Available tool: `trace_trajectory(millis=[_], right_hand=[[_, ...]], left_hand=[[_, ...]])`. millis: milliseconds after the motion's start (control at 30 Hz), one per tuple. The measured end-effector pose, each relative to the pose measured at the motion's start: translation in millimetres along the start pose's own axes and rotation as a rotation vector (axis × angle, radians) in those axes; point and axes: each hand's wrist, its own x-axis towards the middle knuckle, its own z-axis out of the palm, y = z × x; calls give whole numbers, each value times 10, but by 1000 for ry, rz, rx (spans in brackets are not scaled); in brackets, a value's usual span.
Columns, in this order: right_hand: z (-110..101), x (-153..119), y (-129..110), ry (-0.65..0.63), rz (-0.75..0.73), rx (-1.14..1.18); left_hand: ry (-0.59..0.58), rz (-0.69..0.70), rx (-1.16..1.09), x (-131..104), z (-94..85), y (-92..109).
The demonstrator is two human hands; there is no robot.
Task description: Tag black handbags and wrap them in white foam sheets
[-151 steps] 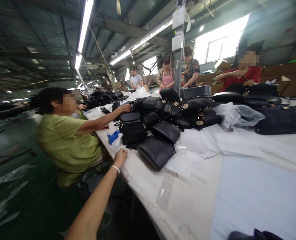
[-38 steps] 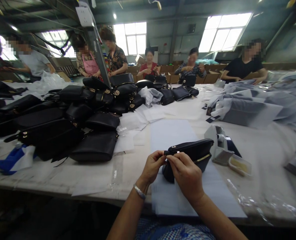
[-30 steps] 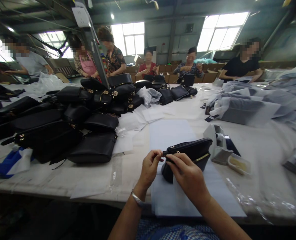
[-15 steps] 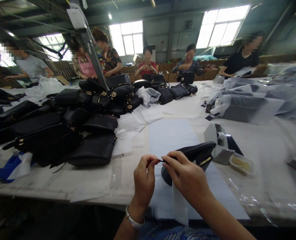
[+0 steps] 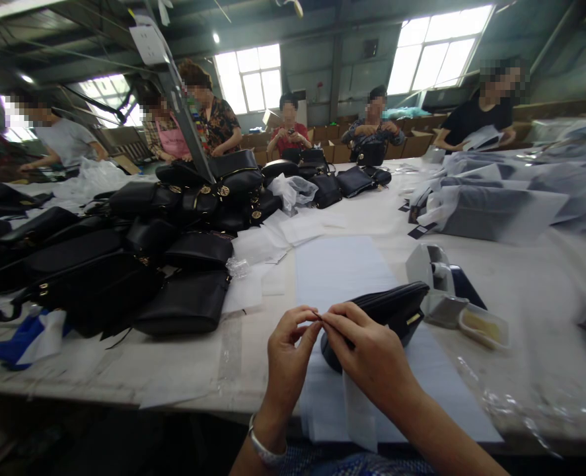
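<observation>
My left hand [image 5: 290,354] and my right hand [image 5: 372,347] meet at their fingertips over the near edge of the table. Between them is a thin dark strip [image 5: 318,317], pinched from both sides and mostly hidden by the fingers. Under and behind my right hand a black handbag [image 5: 392,305] lies on its side, with a gold-coloured metal piece near its right end. White tissue paper [image 5: 359,410] hangs below the bag. Beneath it, a stack of pale sheets [image 5: 342,261] is spread on the table.
Many black bags [image 5: 188,297] are heaped at left. A grey tape dispenser [image 5: 429,277] and a plastic tub [image 5: 483,326] stand right of the handbag. Wrapped bags [image 5: 501,205] are piled farther right. Several people work across the table [image 5: 535,297].
My left fingertips have come closer to my right ones, and its thumb and index finger have shifted on the strip. The handbag stays in about the same place.
</observation>
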Motion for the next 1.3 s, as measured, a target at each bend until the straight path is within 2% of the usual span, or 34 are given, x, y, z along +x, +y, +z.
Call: trace_trajectory(millis=[367, 533, 800, 1067, 1300], right_hand=[[46, -1, 38, 43, -22, 43], [63, 3, 51, 42, -43, 95], [42, -8, 48, 24, -62, 98], [114, -30, 99, 57, -67, 136], [119, -36, 112, 51, -76, 195]], left_hand=[[-46, -18, -46, -10, -3, 66], [2, -78, -18, -14, -53, 58], [-11, 55, 118, 43, 9, 76], [-12, 10, 91, -12, -42, 0], [-15, -55, -12, 0, -9, 16]])
